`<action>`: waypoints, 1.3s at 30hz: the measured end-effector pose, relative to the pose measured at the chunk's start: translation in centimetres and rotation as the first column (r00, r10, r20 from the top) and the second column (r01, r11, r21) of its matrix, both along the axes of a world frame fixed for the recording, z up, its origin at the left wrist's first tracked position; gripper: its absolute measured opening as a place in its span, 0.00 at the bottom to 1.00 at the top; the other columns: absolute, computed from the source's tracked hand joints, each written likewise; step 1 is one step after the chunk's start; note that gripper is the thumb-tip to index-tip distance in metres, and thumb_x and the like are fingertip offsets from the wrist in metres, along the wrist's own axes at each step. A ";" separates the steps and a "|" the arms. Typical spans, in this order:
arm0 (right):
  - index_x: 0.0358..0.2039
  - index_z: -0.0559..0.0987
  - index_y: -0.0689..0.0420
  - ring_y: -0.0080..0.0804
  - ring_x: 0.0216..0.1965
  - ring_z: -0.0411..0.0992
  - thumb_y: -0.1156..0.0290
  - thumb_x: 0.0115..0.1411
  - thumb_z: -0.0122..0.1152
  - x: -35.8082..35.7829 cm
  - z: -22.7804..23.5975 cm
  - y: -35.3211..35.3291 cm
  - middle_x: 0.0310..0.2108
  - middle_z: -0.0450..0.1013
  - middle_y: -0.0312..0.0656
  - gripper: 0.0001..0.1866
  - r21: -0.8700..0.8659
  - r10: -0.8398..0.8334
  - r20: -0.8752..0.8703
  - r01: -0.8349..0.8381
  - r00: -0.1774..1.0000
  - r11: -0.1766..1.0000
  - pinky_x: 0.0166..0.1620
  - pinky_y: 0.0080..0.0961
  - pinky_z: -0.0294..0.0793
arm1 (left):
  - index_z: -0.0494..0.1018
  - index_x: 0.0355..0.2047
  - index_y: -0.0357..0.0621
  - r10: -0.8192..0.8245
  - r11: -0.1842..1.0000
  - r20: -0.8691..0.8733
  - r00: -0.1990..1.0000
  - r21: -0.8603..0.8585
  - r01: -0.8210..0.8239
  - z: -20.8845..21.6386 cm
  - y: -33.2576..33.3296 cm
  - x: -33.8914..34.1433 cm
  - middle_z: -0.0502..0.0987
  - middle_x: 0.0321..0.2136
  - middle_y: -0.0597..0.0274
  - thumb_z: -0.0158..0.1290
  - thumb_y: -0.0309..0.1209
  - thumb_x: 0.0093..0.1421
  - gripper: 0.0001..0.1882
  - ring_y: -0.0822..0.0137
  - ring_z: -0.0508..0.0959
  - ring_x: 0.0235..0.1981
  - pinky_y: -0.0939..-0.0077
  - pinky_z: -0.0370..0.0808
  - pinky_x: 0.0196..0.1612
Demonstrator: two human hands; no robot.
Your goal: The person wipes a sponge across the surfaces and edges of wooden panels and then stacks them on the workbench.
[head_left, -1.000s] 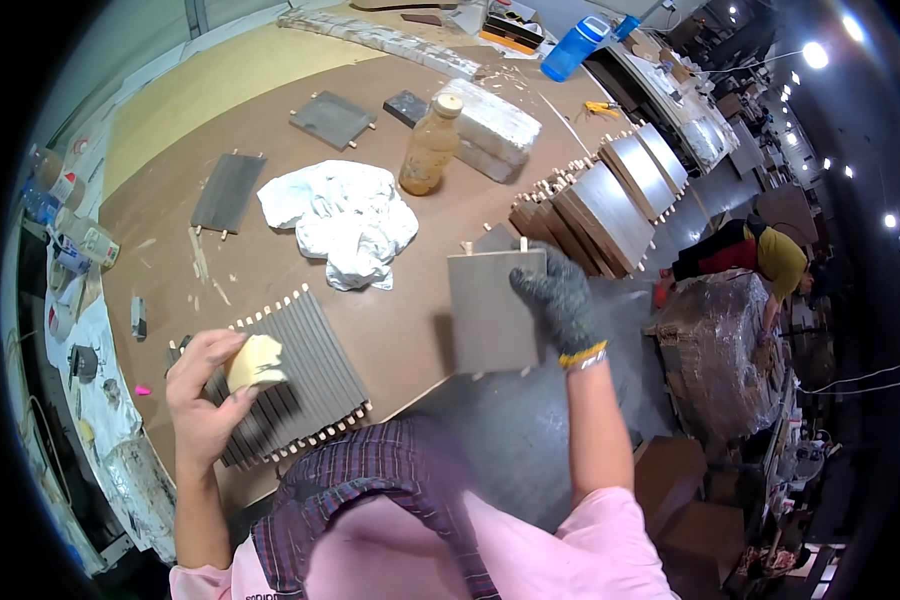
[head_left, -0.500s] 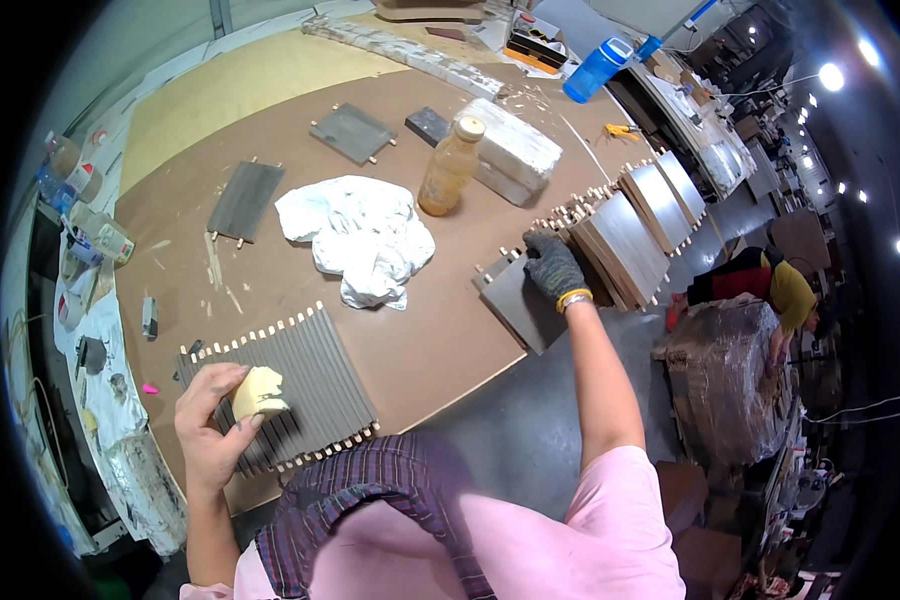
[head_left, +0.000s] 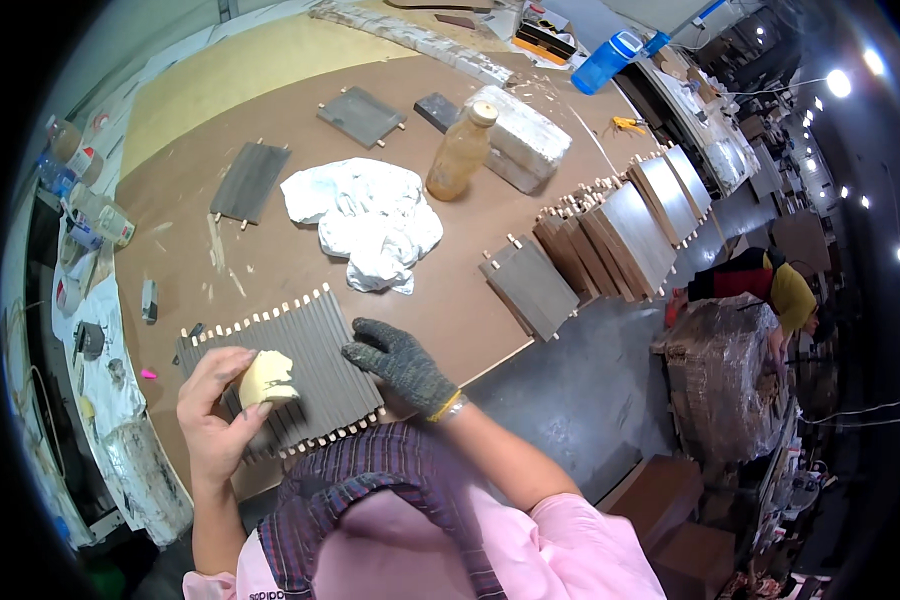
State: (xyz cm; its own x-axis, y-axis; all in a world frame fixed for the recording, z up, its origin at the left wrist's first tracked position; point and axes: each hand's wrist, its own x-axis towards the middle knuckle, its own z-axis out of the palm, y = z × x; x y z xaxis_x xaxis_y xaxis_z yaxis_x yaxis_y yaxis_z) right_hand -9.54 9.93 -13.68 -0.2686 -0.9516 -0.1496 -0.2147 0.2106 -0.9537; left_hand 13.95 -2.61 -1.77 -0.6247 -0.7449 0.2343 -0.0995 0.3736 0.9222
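Note:
My bare left hand is closed on a pale yellow sponge with a torn edge. The sponge sits over a tight row of grey wooden panels standing on edge, with pale dowel pegs along both ends. My right hand, in a dark grey glove with a yellow cuff, is at the right side of that row. Its fingers are stretched out toward the last panel, and nothing shows in them. To the right, a single grey panel with pegs lies tilted at the table edge, against stacked panels.
Beyond the row, a crumpled white cloth lies on the brown table. An amber bottle stands near a wrapped block. Two loose pegged panels, one a grey panel, lie farther back. A person bends over at far right.
My right hand has let go of the tilted panel by the stack and moved left to the row's right side. My left hand with the sponge has shifted slightly right and up.

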 end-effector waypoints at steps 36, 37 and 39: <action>0.71 0.56 0.58 0.46 0.63 0.66 0.30 0.63 0.46 1.7 9.6 4.2 0.67 0.61 0.49 0.49 -0.172 0.186 0.982 0.290 -0.021 0.942 0.64 0.45 0.68 | 0.71 0.53 0.30 0.069 0.661 -0.428 0.901 0.696 0.280 -0.9 3.1 -5.4 0.79 0.45 0.53 0.62 0.32 0.58 0.26 0.62 0.81 0.46 0.67 0.78 0.54; 0.70 0.57 0.57 0.41 0.62 0.67 0.35 0.68 0.44 1.7 9.5 3.9 0.65 0.63 0.46 0.44 -0.187 0.192 0.981 0.283 0.009 0.941 0.63 0.42 0.69 | 0.73 0.51 0.32 -0.046 0.837 -0.337 0.941 0.502 0.220 0.0 3.6 -5.6 0.79 0.45 0.54 0.62 0.29 0.56 0.23 0.63 0.80 0.45 0.69 0.77 0.53; 0.69 0.59 0.56 0.37 0.61 0.67 0.41 0.71 0.41 1.7 7.1 3.5 0.63 0.64 0.45 0.37 -0.177 0.095 0.957 0.293 0.273 0.940 0.62 0.38 0.70 | 0.77 0.45 0.34 -0.223 0.974 -0.132 0.966 -0.063 0.216 1.0 3.8 -5.5 0.79 0.41 0.55 0.65 0.27 0.50 0.21 0.63 0.80 0.42 0.70 0.77 0.47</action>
